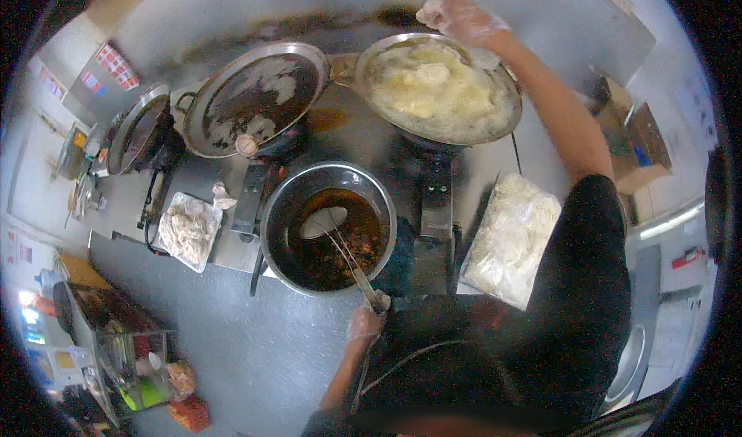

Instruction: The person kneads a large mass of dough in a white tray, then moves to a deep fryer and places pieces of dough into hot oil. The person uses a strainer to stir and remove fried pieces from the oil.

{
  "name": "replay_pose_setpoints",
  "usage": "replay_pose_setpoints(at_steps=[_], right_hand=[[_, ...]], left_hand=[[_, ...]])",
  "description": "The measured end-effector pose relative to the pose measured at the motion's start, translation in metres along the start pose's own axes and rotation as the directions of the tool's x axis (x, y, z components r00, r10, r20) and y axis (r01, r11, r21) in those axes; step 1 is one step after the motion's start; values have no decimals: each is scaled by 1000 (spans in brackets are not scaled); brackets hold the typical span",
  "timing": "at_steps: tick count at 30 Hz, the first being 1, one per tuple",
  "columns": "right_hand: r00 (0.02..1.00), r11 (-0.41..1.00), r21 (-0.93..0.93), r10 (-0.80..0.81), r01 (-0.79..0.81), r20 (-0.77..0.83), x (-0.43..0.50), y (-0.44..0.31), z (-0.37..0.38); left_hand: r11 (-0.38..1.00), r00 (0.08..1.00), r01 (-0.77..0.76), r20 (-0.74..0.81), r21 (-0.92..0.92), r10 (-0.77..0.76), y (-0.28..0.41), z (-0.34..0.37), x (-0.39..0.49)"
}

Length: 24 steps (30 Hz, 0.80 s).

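Observation:
My left hand, in a clear plastic glove, grips the long metal handle of a skimmer. The skimmer's round head rests in a deep steel bowl of dark brown oil with crumbs in it. Over the far rim of a wide pan of frying oil is my right hand, gloved as well. Its fingers are curled and whitish at the tips; whether they hold anything is unclear. Pale foam and batter-coloured pieces cover that pan's oil. A tray of white flour-like coating lies near my right arm.
A second wide pan holds dark oil, with a round dial at its near rim. Farther left stands another dark pan. A tray of floured pieces sits left of the bowl. Cardboard boxes stand at right.

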State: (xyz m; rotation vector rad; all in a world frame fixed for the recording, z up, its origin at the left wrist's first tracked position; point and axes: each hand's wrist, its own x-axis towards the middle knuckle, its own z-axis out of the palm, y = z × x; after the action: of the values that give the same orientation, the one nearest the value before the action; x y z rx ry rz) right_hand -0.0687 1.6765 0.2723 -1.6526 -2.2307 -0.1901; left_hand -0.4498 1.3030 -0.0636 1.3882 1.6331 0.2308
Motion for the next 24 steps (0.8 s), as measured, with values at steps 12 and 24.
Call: replay_pose_setpoints(at_steps=[12, 24], right_hand=[[983, 930, 337, 175, -148, -52, -352, 48, -164], [607, 681, -286, 731, -674, 311, -560, 216, 222]], left_hand=[[842, 856, -516, 86, 158, 509, -26, 60, 64], [644, 818, -570, 277, 511, 504, 65, 70, 33]])
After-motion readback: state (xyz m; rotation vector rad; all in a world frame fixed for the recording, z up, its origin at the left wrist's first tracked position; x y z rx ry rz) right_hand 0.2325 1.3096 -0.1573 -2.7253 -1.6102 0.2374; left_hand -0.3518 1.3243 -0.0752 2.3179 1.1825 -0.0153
